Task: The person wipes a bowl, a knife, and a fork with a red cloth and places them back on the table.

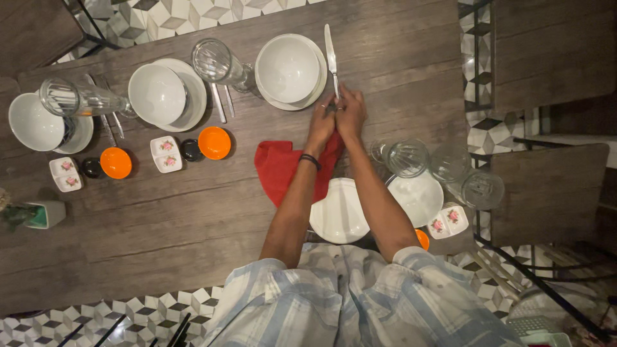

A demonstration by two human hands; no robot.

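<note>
We've got both hands on the knife [331, 59]: left hand [320, 124] and right hand [351, 113] side by side, fingers pinched on its handle end. Blade runs straight away from us, just beside the white bowl [288, 68] (red cloth [283, 168] under the wrists, on the tabletop [193, 212]).

1. A red cloth [283, 168] is showing at the frame's centre, on the dark brown wood-grain worktop [160, 218].
2. Two orange dishes [214, 142] are glowing at middle left, beside white bowls [288, 68].
3. Small white dishes [166, 154] are bearing pink flower prints.
4. The floor [160, 16] at upper left is showing grey-and-white cube-pattern tiles.
5. The plaid shirt [360, 302] is showing pale blue and white.
</note>
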